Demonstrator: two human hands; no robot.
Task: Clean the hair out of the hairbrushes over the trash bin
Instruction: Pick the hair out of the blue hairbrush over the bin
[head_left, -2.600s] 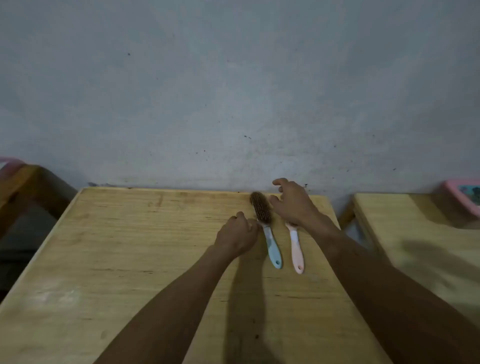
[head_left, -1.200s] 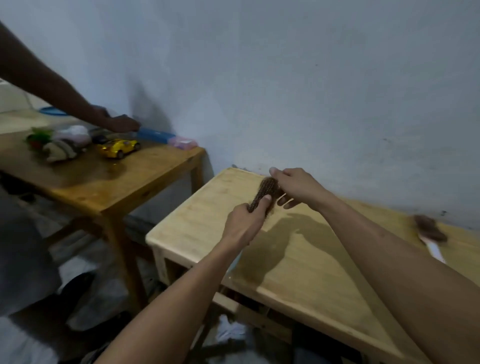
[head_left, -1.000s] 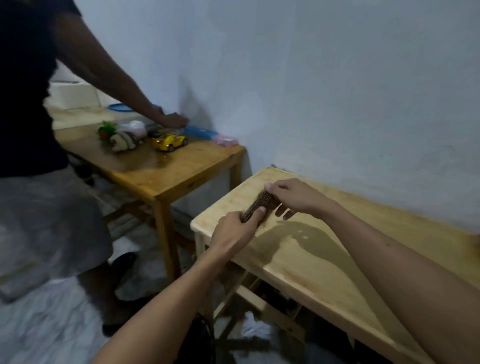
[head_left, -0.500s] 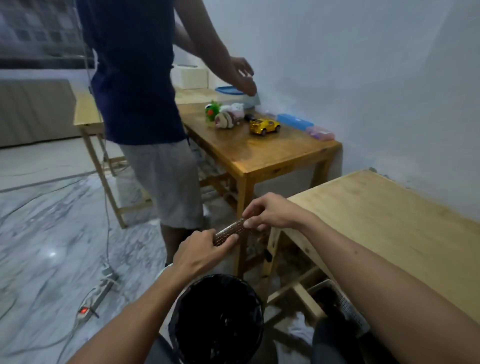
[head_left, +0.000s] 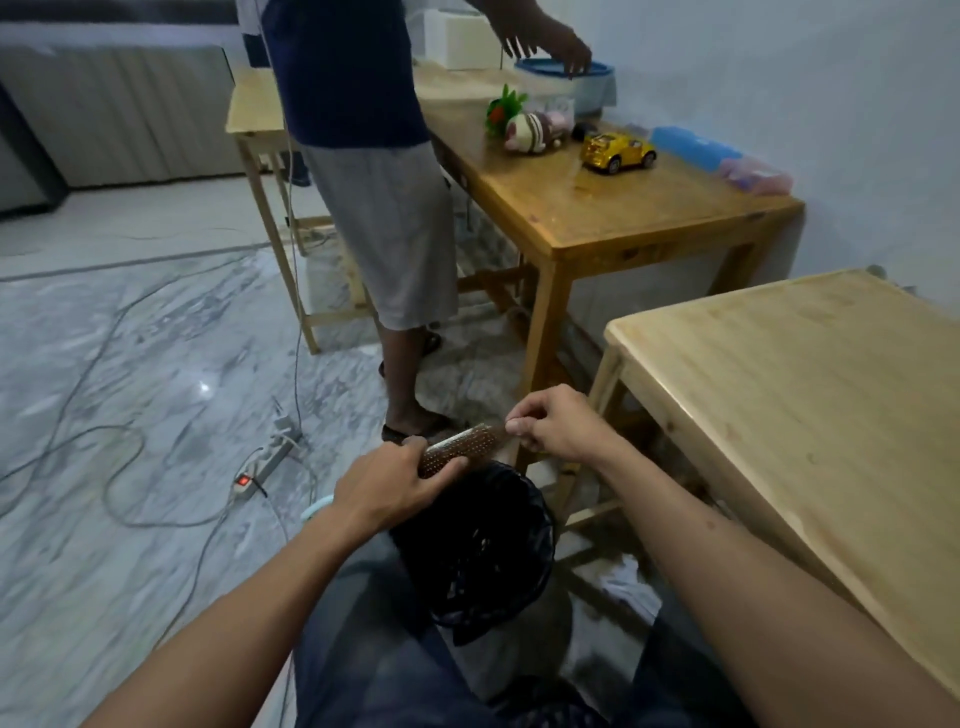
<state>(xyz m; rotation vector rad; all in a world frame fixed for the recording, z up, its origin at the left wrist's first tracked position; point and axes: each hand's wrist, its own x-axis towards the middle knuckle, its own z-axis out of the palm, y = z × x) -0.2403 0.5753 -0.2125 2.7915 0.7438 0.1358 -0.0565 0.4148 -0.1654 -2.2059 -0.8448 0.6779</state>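
Pulling hair from the brush is the step in hand: it is held above the bin, gripped by the left hand, its far end pinched by the right hand. Next, the tuft should be drawn free and dropped in.

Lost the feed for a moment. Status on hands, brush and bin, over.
Left hand grips brown bristled hairbrush. Right hand pinches at its far end. Brush over black-lined trash bin. Nothing in the way.
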